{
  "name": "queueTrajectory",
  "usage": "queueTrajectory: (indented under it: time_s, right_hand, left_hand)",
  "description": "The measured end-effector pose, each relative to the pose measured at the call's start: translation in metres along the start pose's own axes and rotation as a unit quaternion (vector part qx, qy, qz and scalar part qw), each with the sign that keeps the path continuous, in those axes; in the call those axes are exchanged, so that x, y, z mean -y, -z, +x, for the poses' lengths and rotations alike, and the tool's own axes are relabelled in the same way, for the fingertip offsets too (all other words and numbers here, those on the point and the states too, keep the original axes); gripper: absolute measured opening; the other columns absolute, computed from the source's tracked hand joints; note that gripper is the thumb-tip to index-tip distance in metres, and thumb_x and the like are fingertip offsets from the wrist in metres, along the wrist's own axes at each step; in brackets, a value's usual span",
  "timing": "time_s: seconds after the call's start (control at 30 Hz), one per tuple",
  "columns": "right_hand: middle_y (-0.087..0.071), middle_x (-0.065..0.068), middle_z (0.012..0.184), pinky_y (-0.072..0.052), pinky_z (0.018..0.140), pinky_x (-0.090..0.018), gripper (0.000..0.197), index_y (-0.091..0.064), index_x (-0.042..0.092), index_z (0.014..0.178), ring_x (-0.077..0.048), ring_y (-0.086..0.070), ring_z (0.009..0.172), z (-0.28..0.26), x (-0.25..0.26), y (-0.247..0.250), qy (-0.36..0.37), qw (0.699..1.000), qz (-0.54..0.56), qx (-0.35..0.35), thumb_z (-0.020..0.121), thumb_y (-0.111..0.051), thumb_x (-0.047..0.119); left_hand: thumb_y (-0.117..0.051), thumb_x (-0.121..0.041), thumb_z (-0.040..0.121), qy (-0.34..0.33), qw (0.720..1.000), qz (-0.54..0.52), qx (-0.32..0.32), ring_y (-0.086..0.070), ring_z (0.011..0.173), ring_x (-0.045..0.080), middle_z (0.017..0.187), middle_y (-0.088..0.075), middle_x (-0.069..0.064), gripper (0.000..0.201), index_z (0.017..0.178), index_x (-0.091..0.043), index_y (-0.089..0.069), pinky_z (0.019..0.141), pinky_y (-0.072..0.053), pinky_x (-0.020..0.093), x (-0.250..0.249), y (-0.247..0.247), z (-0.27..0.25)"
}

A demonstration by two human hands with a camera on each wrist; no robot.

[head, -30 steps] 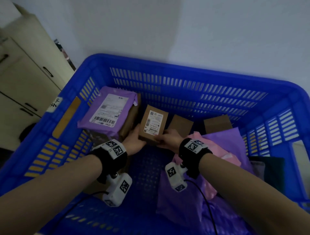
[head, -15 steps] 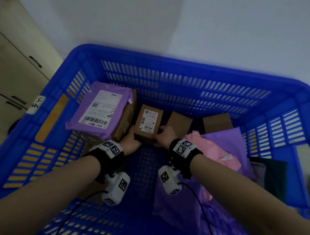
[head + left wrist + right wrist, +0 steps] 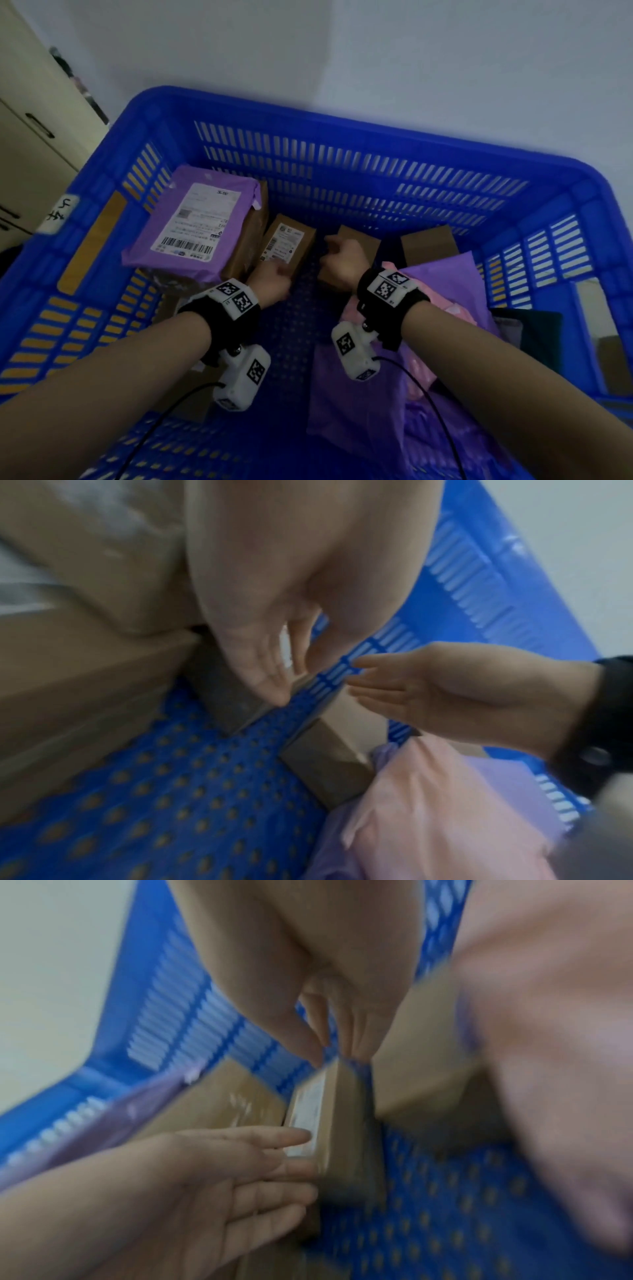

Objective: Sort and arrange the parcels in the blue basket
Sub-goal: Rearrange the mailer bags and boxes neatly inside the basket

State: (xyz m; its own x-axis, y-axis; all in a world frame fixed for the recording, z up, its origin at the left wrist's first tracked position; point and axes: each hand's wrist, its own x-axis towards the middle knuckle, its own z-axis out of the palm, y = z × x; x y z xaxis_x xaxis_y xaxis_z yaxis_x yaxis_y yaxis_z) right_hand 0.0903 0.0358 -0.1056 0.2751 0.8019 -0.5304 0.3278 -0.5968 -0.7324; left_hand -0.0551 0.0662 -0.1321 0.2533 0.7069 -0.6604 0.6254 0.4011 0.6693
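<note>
A small brown labelled box [image 3: 289,240] stands on the floor of the blue basket [image 3: 342,113], tight against the large brown box [image 3: 245,240] that carries a purple labelled parcel [image 3: 191,222]. My left hand [image 3: 270,282] lies with straight fingers against the small box's near end [image 3: 342,1123]. My right hand [image 3: 342,260] is off it, a gap to the right, fingers straight and holding nothing, above a second plain brown box [image 3: 359,236]. The left wrist view shows both hands [image 3: 284,685] [image 3: 394,691] flat and empty.
A third brown box [image 3: 428,243] stands at the back right. Pink [image 3: 455,308] and purple soft mailers [image 3: 359,394] pile up along the right side. A bare strip of basket floor [image 3: 298,335] runs between my wrists. A cream cabinet [image 3: 34,137] stands outside, left.
The small labelled box went down and left, against the large brown box. My right hand let go of it and moved right; my left hand now only rests against it.
</note>
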Motion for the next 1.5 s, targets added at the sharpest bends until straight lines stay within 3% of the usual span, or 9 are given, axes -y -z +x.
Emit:
queueTrajectory:
  time_s: [0.23, 0.4, 0.57, 0.97, 1.1, 1.23, 1.37, 1.43, 1.5]
  right_hand:
    - [-0.060, -0.029, 0.115, -0.048, 0.083, -0.040, 0.035, -0.052, -0.013, 0.119, -0.040, -0.059, 0.106, -0.006, -0.026, 0.040, -0.063, 0.996, 0.015, -0.058, 0.086, -0.047, -0.006]
    - [-0.051, -0.013, 0.068, -0.039, 0.048, -0.028, 0.017, -0.053, -0.002, 0.075, -0.024, -0.051, 0.060, 0.002, -0.031, 0.050, -0.146, 0.987, 0.060, -0.040, 0.087, -0.041, -0.004]
    - [-0.059, -0.020, 0.082, -0.046, 0.073, -0.042, 0.015, -0.058, -0.001, 0.084, -0.033, -0.058, 0.078, 0.009, -0.028, 0.047, -0.171, 0.981, 0.078, 0.048, 0.091, -0.045, 0.003]
    - [-0.061, -0.012, 0.101, -0.046, 0.058, -0.024, 0.038, -0.050, -0.009, 0.126, -0.018, -0.059, 0.078, -0.012, -0.019, 0.062, -0.141, 0.971, 0.190, -0.027, 0.091, -0.054, 0.004]
    - [-0.060, -0.014, 0.116, -0.049, 0.078, -0.030, 0.038, -0.053, -0.003, 0.125, -0.022, -0.060, 0.093, -0.028, -0.007, 0.070, -0.104, 0.972, 0.208, -0.035, 0.088, -0.059, 0.006]
    - [-0.065, -0.006, 0.098, -0.050, 0.062, -0.021, 0.012, -0.062, 0.009, 0.097, -0.014, -0.061, 0.082, -0.048, 0.005, 0.075, -0.073, 0.967, 0.241, -0.034, 0.086, -0.065, 0.012]
    - [-0.057, 0.000, 0.117, -0.044, 0.091, -0.028, 0.055, -0.050, 0.011, 0.129, -0.017, -0.052, 0.106, -0.064, 0.009, 0.072, -0.035, 0.966, 0.254, -0.030, 0.081, -0.072, 0.027]
    - [-0.055, 0.000, 0.119, -0.042, 0.092, -0.031, 0.062, -0.044, 0.014, 0.133, -0.018, -0.051, 0.109, -0.071, 0.010, 0.067, -0.022, 0.962, 0.268, -0.039, 0.080, -0.073, 0.029]
    - [-0.059, -0.002, 0.124, -0.046, 0.086, -0.031, 0.070, -0.043, 0.013, 0.135, -0.020, -0.057, 0.111, -0.075, 0.012, 0.064, -0.008, 0.956, 0.289, -0.053, 0.076, -0.077, 0.030]
  left_hand:
    - [-0.046, -0.005, 0.095, -0.050, 0.995, 0.047, 0.070, -0.037, 0.137, 0.026, 0.149, -0.039, 0.011, 0.051, 0.145, -0.007, -0.035, 0.108, -0.033, 0.030, -0.033, -0.033, 0.005]
    - [-0.039, -0.009, 0.098, -0.002, 0.993, 0.087, 0.083, -0.036, 0.137, 0.031, 0.153, -0.031, 0.013, 0.053, 0.149, -0.007, -0.025, 0.108, -0.034, 0.033, -0.037, -0.049, 0.019]
    - [-0.044, -0.008, 0.095, 0.022, 0.992, 0.074, 0.103, -0.056, 0.108, 0.028, 0.130, -0.056, 0.017, 0.038, 0.132, -0.002, -0.050, 0.096, -0.044, 0.033, -0.035, -0.054, 0.027]
    - [-0.044, -0.019, 0.099, -0.027, 0.998, -0.004, 0.063, -0.041, 0.133, 0.028, 0.148, -0.040, 0.010, 0.047, 0.144, -0.010, -0.037, 0.110, -0.034, 0.035, -0.045, -0.036, 0.002]
    - [-0.046, -0.017, 0.098, -0.073, 0.996, -0.022, 0.047, -0.046, 0.130, 0.029, 0.144, -0.046, 0.011, 0.044, 0.141, -0.012, -0.043, 0.111, -0.036, 0.039, -0.048, -0.026, -0.016]
    - [-0.040, -0.011, 0.099, -0.109, 0.992, -0.062, 0.031, -0.047, 0.126, 0.025, 0.136, -0.050, 0.005, 0.037, 0.135, -0.015, -0.050, 0.098, -0.037, 0.031, -0.054, -0.016, -0.034]
    - [-0.038, -0.011, 0.100, -0.148, 0.982, -0.112, 0.029, -0.055, 0.103, 0.026, 0.128, -0.052, 0.010, 0.028, 0.114, -0.030, -0.053, 0.085, -0.049, 0.039, -0.057, -0.007, -0.054]
    - [-0.042, -0.008, 0.098, -0.180, 0.977, -0.109, 0.019, -0.055, 0.075, 0.020, 0.127, -0.053, 0.019, 0.028, 0.109, -0.031, -0.053, 0.055, -0.047, 0.026, -0.057, -0.003, -0.062]
    - [-0.051, -0.007, 0.094, -0.205, 0.973, -0.111, -0.004, -0.052, 0.065, 0.015, 0.120, -0.056, 0.023, 0.030, 0.116, -0.028, -0.052, 0.049, -0.041, 0.022, -0.061, 0.001, -0.069]
